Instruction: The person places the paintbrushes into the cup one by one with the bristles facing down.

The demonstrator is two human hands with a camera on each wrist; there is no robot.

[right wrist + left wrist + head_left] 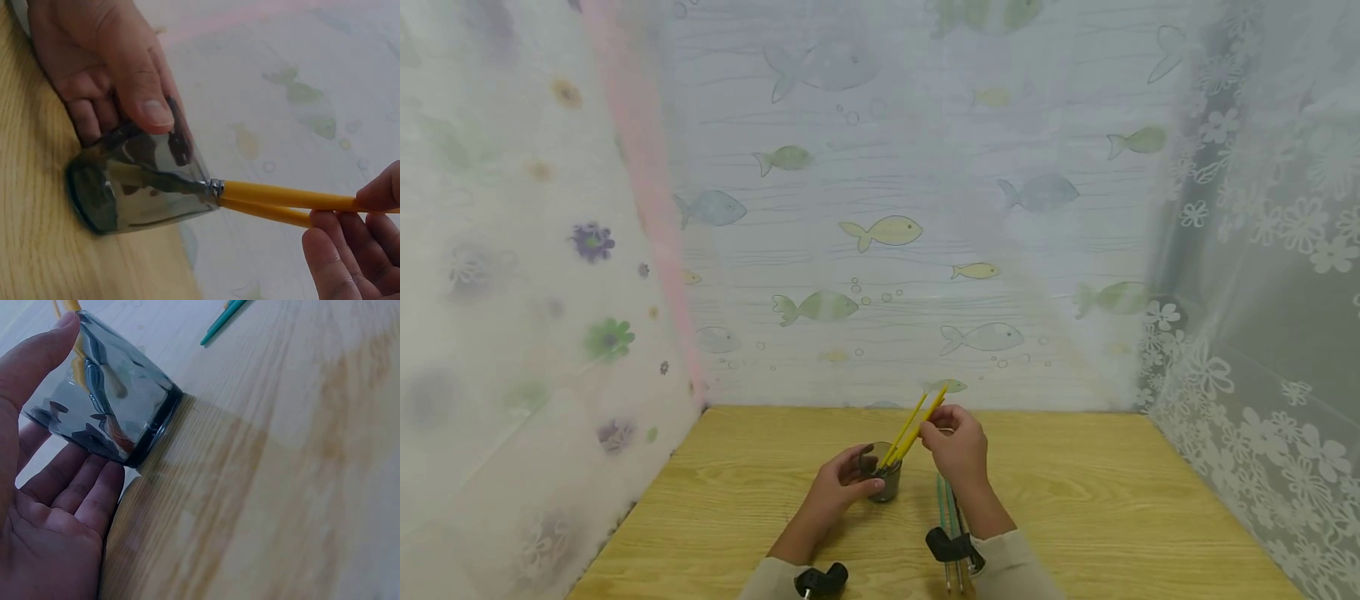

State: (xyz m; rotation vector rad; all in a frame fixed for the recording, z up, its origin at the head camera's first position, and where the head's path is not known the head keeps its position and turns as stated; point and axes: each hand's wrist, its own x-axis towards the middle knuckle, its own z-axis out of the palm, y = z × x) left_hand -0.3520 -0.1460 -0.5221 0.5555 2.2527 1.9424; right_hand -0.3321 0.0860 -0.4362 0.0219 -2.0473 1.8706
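My left hand (835,490) grips a smoky grey drinking glass (886,490) from its left side, the thumb near the rim. In the left wrist view the glass (125,381) is tilted. Two yellow-handled paintbrushes stand in it with their bristles down inside. My right hand (961,446) pinches one yellow paintbrush (281,194) by its handle between thumb and fingers. The second yellow paintbrush (265,212) leans close beside it; whether the fingers also hold it I cannot tell. Their metal ferrules are at the glass's rim in the right wrist view.
Several slim brushes with teal and dark handles (942,496) lie on the wooden table (1097,500), partly under my right forearm. A curtain with fish (880,229) hangs behind the table, and flowered sheets (613,337) stand at both sides.
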